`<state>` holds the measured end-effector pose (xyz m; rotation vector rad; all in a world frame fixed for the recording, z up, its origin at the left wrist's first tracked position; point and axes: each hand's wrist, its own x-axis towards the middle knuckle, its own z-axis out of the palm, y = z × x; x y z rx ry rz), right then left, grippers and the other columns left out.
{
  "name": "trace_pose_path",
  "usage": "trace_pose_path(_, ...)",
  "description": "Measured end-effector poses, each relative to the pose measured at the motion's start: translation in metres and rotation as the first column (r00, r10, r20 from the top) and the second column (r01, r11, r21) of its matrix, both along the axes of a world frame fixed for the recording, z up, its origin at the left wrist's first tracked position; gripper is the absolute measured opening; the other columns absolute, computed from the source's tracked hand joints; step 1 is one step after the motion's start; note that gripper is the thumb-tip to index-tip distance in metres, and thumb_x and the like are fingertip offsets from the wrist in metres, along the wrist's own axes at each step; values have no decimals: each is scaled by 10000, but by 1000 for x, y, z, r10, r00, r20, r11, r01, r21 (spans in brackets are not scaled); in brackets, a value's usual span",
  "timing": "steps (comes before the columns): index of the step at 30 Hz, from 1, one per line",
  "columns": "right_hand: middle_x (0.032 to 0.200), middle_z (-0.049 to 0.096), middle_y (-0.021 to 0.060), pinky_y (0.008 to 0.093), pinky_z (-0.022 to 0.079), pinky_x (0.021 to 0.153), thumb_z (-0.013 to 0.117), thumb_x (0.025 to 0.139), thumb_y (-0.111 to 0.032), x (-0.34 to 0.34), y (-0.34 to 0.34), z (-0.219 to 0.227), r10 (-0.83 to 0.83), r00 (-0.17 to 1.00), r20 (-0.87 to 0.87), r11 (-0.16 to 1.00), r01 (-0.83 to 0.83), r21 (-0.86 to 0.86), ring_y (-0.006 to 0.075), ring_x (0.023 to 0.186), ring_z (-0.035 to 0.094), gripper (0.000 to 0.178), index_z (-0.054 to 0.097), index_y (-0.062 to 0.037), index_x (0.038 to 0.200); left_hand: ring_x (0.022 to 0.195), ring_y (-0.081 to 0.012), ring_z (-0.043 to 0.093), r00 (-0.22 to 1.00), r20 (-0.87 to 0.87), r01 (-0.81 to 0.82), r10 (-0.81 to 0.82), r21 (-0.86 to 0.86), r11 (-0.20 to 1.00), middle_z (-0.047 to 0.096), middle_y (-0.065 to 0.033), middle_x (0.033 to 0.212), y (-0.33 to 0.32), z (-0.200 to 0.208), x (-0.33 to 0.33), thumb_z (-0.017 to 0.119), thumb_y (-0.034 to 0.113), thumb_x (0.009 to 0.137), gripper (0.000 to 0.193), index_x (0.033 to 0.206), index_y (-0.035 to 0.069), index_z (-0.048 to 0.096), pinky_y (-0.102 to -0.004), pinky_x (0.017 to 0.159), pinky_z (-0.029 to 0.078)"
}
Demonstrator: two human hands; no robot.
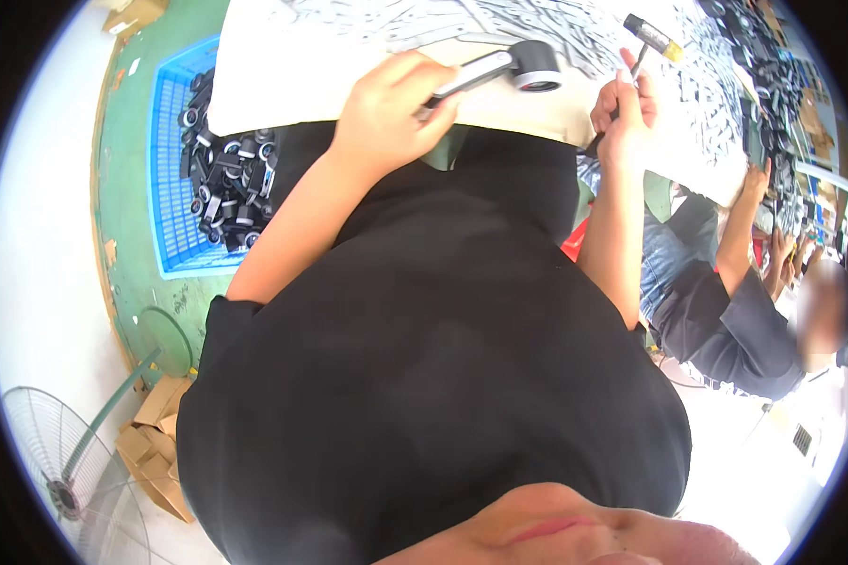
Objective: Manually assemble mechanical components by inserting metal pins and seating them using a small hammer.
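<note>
My left hand (391, 111) is closed around the silver and black handle of a part with a short black cylinder (535, 64) at its far end. The cylinder is over the pale tabletop (278, 61), to the right of that hand. My right hand (626, 121) grips the dark shaft of a mallet (652, 38). Its head, black at one end and yellow at the other, is raised above the hand, apart from the part. Many flat grey metal pieces (575, 28) lie spread over the table beyond both hands.
A blue plastic basket (167, 179) full of black and silver parts stands left of the table. Cardboard boxes (151, 452) and a standing fan (61, 480) are at the lower left. A co-worker (744, 330) sits to the right, beside more black parts (773, 85).
</note>
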<state>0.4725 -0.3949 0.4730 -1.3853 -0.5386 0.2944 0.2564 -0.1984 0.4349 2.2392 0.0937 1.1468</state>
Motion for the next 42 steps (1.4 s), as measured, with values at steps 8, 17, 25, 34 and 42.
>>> trace_pose_path(8,584,434,-29,274,271,387,625,1026,-86,27,-15,-25,-125,971,-206,991,113,-71,75,408,324,151,695,24,1101,980,-211,744,961,271,124,-57,-240,963,741,-124,1092,-11,66,15,805,-35,862,396,1232,39,682,-325,892,587)
trace_pose_path(17,633,529,-114,238,286,465,753,961,-117,24,-2,-42,-144,971,189,869,215,-445,4,494,382,196,772,-86,1153,987,-231,700,915,-388,72,109,423,903,718,-32,995,-44,51,44,785,183,845,327,1155,116,704,-399,923,525)
trace_pose_path(25,666,516,-99,239,377,556,781,940,-200,20,-5,-40,-78,957,278,849,210,-485,23,593,449,241,771,-95,1157,1016,-257,660,875,-419,-58,244,410,910,693,-50,953,-28,42,31,814,273,851,267,1031,94,730,-423,965,479)
trace_pose_path(34,632,406,-130,228,312,548,886,885,-245,-4,-24,-13,283,948,146,860,-184,-476,9,580,380,426,765,-58,1249,921,-274,681,929,-360,14,89,274,962,714,-36,899,-26,31,27,864,290,795,298,1008,106,769,-416,858,509)
trace_pose_path(42,609,377,-127,237,327,537,883,887,-165,-13,-30,-11,359,916,181,802,-204,-561,12,567,398,365,790,-107,1235,899,-322,708,990,-118,-51,75,193,980,751,-100,926,3,36,12,800,213,866,233,1045,67,768,-422,870,535)
